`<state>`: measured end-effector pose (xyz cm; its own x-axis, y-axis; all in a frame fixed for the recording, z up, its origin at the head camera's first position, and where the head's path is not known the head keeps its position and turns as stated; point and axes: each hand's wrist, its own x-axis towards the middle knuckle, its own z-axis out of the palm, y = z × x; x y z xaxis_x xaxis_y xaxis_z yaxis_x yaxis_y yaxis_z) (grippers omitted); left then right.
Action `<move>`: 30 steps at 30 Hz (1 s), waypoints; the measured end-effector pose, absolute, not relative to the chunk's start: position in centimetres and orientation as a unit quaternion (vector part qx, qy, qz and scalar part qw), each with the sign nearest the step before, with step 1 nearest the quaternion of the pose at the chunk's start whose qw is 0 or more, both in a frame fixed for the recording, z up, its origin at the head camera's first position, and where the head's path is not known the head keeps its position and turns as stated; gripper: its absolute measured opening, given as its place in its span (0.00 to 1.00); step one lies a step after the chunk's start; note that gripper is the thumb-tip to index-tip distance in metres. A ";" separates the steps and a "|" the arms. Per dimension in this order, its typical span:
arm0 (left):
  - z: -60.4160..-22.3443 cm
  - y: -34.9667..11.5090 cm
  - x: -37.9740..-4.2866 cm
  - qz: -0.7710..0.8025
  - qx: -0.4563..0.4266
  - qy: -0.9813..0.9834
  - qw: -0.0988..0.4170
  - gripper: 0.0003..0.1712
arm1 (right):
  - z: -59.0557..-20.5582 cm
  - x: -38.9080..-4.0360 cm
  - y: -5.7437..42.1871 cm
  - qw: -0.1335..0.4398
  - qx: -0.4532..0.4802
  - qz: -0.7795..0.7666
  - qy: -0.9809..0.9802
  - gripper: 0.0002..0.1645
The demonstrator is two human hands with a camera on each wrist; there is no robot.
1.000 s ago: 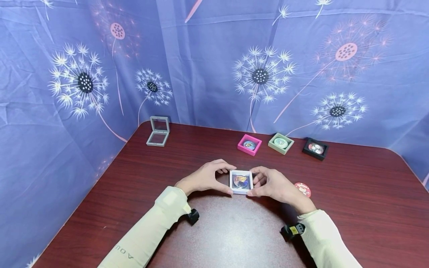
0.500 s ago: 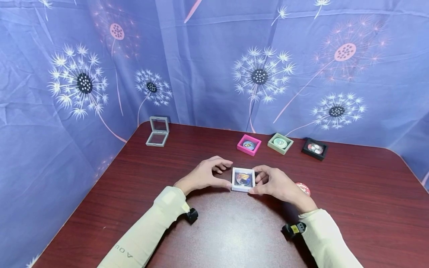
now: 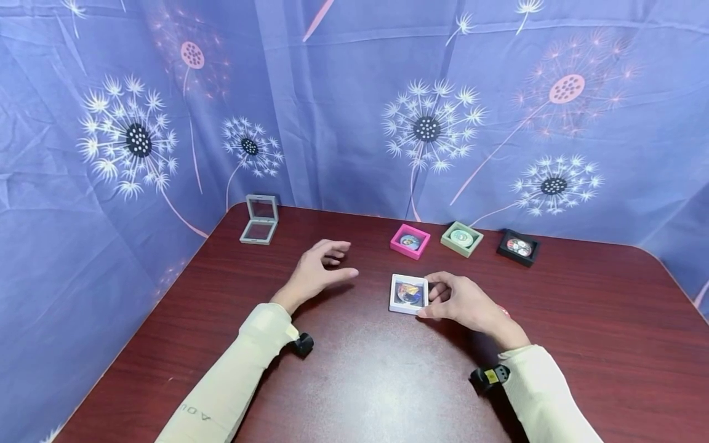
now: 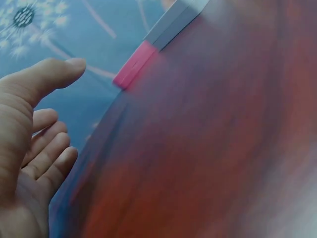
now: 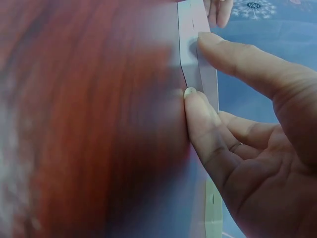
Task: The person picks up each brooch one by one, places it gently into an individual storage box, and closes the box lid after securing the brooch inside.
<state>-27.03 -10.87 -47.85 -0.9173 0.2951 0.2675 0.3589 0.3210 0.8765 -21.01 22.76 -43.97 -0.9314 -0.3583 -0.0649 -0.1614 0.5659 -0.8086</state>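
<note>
A white square display case [image 3: 408,295] with a round, colourful disc inside is in the middle of the table. My right hand [image 3: 466,303] holds it by its right side, thumb at the near corner and fingers at the far one. In the right wrist view the thumb and a fingertip grip the white case [image 5: 190,49] along its edge. Apart from the case, to its left, my left hand [image 3: 314,272] holds nothing, its fingers loosely bent and the thumb spread away. The left wrist view shows the same bare left hand [image 4: 37,134].
At the back stand a pink case [image 3: 410,241], a green case [image 3: 462,239] and a black case [image 3: 518,247], each with a round disc. A grey case [image 3: 260,219] lies with its lid up at far left. A red disc [image 3: 503,311] is mostly hidden behind my right hand.
My left hand has let go of the white case and moved left and away from me. My right hand has shifted the case a little to the right and farther from me.
</note>
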 end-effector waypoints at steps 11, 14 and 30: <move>-46.5 -15.0 -28.3 -0.542 -0.128 -0.825 0.097 0.33 | -43.8 -21.2 23.7 0.107 -0.125 -0.429 0.888 0.42; -46.3 -15.7 -28.5 -0.536 -0.117 -0.829 0.109 0.31 | -43.8 -21.3 24.1 0.107 -0.119 -0.428 0.889 0.43; -45.9 -19.1 -29.4 -0.505 -0.044 -0.831 0.231 0.27 | -43.8 -21.6 25.7 0.097 -0.098 -0.430 0.892 0.45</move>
